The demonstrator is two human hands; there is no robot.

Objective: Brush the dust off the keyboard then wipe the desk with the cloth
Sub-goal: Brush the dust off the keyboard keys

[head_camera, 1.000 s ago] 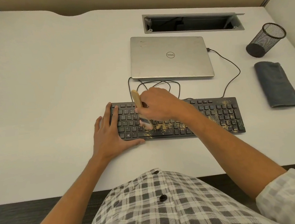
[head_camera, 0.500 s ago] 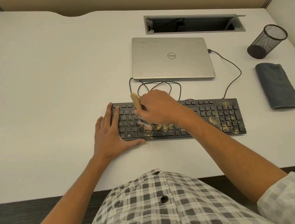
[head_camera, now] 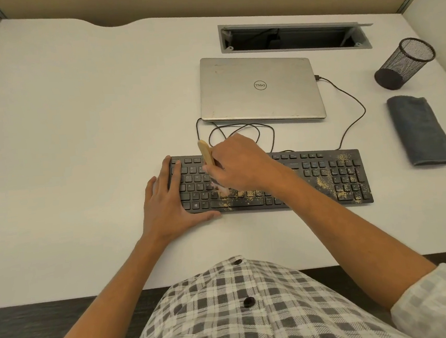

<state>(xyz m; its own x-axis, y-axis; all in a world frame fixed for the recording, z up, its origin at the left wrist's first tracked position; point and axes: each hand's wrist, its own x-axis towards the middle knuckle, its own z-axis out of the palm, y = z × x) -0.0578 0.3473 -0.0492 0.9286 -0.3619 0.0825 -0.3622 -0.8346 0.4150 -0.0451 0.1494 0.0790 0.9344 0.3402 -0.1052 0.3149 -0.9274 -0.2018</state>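
- since the earlier frames the brush [head_camera: 206,154] has barely shifted; bristles sit a touch farther left on the letter rows, left hand unchanged.
- right hand [head_camera: 239,164] grips the wooden brush handle, fingers curled round it, handle tip sticking out toward 11 o'clock, bristles blurred on the keys near the bottom letter row.
- left hand [head_camera: 170,200] lies flat on the left end of the keyboard [head_camera: 323,160], fingers straight over the keys, thumb along the front edge, holding nothing.
- keyboard is black, at desk centre; yellowish dust [head_camera: 323,183] lies by the space bar at 6 o'clock of the brush and over the number pad at 3 o'clock.
- cloth [head_camera: 419,130], grey and folded, lies on the desk [head_camera: 64,128] at 3 o'clock, well apart from the keyboard's right end.
- closed silver laptop [head_camera: 260,90] at 12 o'clock of the keyboard, cable [head_camera: 356,103] looping from its right side.
- black mesh cup [head_camera: 404,64] at 12 o'clock of the cloth.
- cable tray [head_camera: 294,37] open at the desk's far edge.
- checked shirt [head_camera: 242,315] at the bottom.
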